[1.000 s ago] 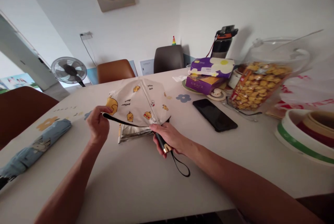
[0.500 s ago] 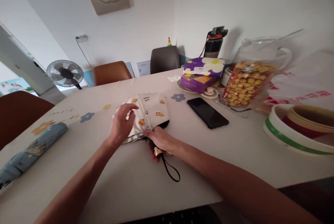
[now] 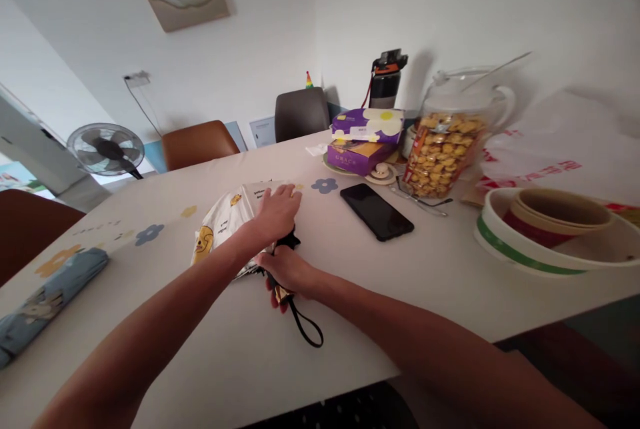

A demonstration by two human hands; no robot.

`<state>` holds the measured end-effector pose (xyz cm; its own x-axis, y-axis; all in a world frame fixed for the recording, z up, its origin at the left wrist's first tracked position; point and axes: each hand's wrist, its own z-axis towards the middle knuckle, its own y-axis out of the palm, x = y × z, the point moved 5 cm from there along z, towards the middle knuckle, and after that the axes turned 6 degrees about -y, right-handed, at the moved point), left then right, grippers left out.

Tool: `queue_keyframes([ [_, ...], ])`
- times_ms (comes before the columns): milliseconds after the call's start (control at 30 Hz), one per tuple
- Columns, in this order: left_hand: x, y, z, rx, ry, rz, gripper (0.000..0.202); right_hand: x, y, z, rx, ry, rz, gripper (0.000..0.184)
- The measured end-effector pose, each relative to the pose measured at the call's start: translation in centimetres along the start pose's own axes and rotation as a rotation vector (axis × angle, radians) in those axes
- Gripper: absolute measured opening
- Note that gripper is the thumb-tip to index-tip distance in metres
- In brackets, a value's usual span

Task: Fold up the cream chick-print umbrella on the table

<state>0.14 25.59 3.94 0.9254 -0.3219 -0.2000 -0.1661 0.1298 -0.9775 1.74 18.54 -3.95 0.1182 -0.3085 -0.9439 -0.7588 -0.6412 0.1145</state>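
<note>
Right-hand grip (image 3: 287, 270) closed round the black handle (image 3: 284, 295) of a cream umbrella (image 3: 225, 219); wrist strap (image 3: 311, 337) loops out below. Left-hand grip (image 3: 277, 212) loose, fingers spread, over the canopy. Umbrella lies mid-worktop (image 3: 215, 355), canopy loosely gathered.

Phone (image 3: 377, 212) flat, near the umbrella on the right. Beyond it, purple packs (image 3: 367, 125) stacked; glasses (image 3: 425, 201) beside a snack jar (image 3: 443, 155). Farther right, white tub (image 3: 525, 252) with green band, plastic bag (image 3: 565, 135) behind. Blue umbrella (image 3: 55, 299) far left, well apart.

Left forearm (image 3: 175, 302) crosses in front, hiding part of the canopy. Handle mostly covered by right fingers. Left fingertip contact hard to judge. Blue umbrella and tub cut off by the picture edges; bag lettering unreadable.
</note>
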Motion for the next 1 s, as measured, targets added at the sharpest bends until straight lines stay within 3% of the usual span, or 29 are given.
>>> queue_keyframes([
  [100,-0.9,-1.7,0.3,0.224,-0.127,-0.034,0.046,0.0,-0.1,0.0,-0.025,0.019,-0.026,0.026],
  [200,-2.5,-2.8,-0.3,0.433,-0.257,-0.219,0.04,0.0,-0.2,0.2,-0.003,0.029,0.026,0.021],
  [367,-5.9,-3.7,-3.2,0.756,-0.417,-0.664,0.025,0.0,-0.2,0.3,0.026,0.01,0.093,0.015],
  [500,-7.3,-5.7,-5.9,0.971,-0.423,-0.836,0.019,0.2,0.0,0.1,0.033,0.028,0.067,0.014],
  [600,-7.6,-6.4,-6.8,0.981,-0.396,-0.873,0.025,0.1,0.0,-0.1,0.033,0.031,0.082,0.012],
  [667,-7.9,-5.9,-7.0,0.95,-0.412,-0.927,0.029,0.0,-0.1,-0.1,0.033,0.026,0.1,0.011],
  [833,-8.9,-2.2,-7.1,0.804,-0.502,-1.171,0.045,0.0,-0.3,0.1,0.037,0.014,0.124,0.012],
  [1000,-10.6,0.7,-8.0,0.715,-0.59,-1.13,0.041,-0.1,-0.1,0.0,0.038,0.015,0.151,0.012],
])
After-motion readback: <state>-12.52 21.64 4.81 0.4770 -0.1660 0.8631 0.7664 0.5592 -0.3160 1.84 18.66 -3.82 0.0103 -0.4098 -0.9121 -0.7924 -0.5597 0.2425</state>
